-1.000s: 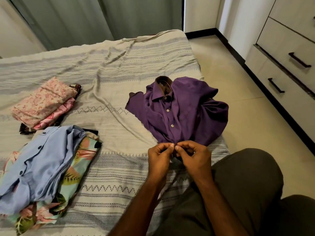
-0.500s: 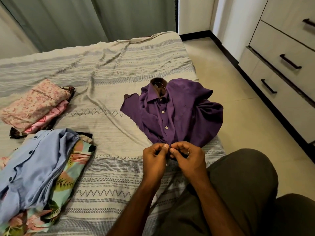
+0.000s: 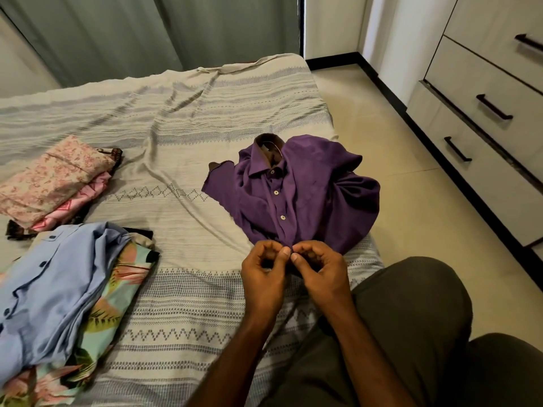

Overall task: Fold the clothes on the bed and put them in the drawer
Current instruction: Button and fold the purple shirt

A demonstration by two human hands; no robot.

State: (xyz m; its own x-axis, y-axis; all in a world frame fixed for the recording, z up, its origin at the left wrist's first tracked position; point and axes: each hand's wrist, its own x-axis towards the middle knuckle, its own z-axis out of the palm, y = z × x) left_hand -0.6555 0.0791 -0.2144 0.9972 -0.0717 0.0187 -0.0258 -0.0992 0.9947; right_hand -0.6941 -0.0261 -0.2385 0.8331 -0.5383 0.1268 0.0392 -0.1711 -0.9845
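A purple button-up shirt (image 3: 305, 195) lies crumpled on the bed (image 3: 188, 118) near its right edge, collar away from me. My left hand (image 3: 264, 274) and my right hand (image 3: 320, 274) meet at the shirt's front placket near the hem, each pinching the fabric at a button. The lower hem is hidden under my hands. A light blue shirt (image 3: 50, 289) lies unfolded at the left on a floral tropical-print garment (image 3: 117, 295). A folded stack of pink patterned clothes (image 3: 53, 180) sits farther back on the left. The drawers (image 3: 484, 113) stand shut at the right.
My knees in dark trousers (image 3: 411, 333) fill the lower right beside the bed. A tiled floor strip (image 3: 390, 160) runs between the bed and the drawer unit. Green curtains (image 3: 147, 30) hang behind the bed.
My hands stay pinched at the shirt's lower button with small finger shifts. The view has swung slightly rightward, so the bed and clothes sit a little further left.
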